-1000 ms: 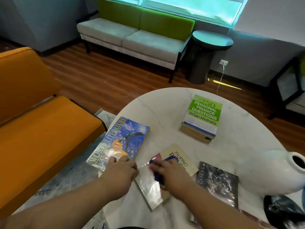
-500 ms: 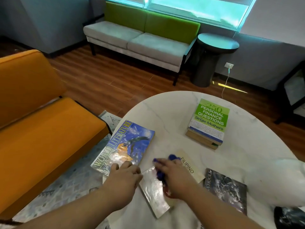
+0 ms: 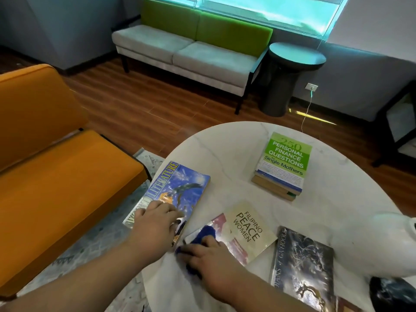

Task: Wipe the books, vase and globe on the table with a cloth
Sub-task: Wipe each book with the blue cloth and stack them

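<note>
**Step in hand:** wiping the books. The right hand (image 3: pixel 212 255) holds a bunched blue cloth (image 3: pixel 207 233) under curled fingers. It presses the cloth on the near left corner of the "Filipino Peace Women" book (image 3: pixel 248 230), which lies flat near the front of the white marble table (image 3: pixel 225 143).

The left hand (image 3: pixel 153 224) rests flat, fingers extended, on the near corner of the "World Literature" book (image 3: pixel 180 188) just beside; it grips nothing.

A dark "Ga'Hoole" book (image 3: pixel 302 266) lies to the right, and a stack topped by the green finance book (image 3: pixel 284 158) sits farther back. The white vase (image 3: pixel 369 244), blurred, is at the right edge. A dark round object (image 3: pixel 391 293) in the corner is probably the globe.

**Judgement:** early in the task. The next move calls for carrying the cloth onto an adjacent cover, with the free hand steadying that book against sliding.
</note>
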A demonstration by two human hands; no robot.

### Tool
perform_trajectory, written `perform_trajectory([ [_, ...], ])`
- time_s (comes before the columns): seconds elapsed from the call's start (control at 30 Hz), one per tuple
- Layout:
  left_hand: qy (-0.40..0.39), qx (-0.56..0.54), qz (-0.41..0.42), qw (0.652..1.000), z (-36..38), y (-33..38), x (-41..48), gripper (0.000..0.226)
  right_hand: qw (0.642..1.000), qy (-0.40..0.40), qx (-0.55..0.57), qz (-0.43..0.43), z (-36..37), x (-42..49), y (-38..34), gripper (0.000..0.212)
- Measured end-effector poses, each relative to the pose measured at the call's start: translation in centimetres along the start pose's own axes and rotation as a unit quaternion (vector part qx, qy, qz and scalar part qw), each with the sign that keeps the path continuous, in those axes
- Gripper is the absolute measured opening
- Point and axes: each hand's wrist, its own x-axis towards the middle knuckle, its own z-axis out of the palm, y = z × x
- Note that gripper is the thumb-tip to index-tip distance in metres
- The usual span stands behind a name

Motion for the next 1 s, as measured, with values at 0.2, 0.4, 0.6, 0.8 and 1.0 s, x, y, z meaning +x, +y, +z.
perform_trajectory([
  [0.2, -0.037, -0.021, -0.025, 0.999, 0.0, 0.2, 0.1, 0.032, 0.980, 0.075, 0.002, 0.182, -2.9, -1.8, 7.2, 0.055],
  [0.4, -0.052, -0.030, 0.005, 0.998, 0.0, 0.8, -0.2, 0.036, 0.952, 0.006, 0.003, 0.307, -3.8, -3.3, 7.7, 0.066],
  [0.6, -0.050, -0.019, 0.045, 0.998, 0.7, 2.2, -0.1, 0.023, 1.000, -0.019, 0.000, 0.003, 0.6, -4.5, 1.2, 0.051],
  [0.8, -0.050, -0.042, 0.059, 0.996, 0.5, 3.3, 0.3, 0.030, 0.995, -0.007, 0.016, 0.094, -1.9, -8.0, 7.2, 0.047],
  [1.0, -0.072, -0.021, 0.074, 0.994, 0.3, 3.4, 0.3, 0.025, 0.955, -0.051, -0.066, 0.284, -6.0, -7.9, 9.3, 0.060],
])
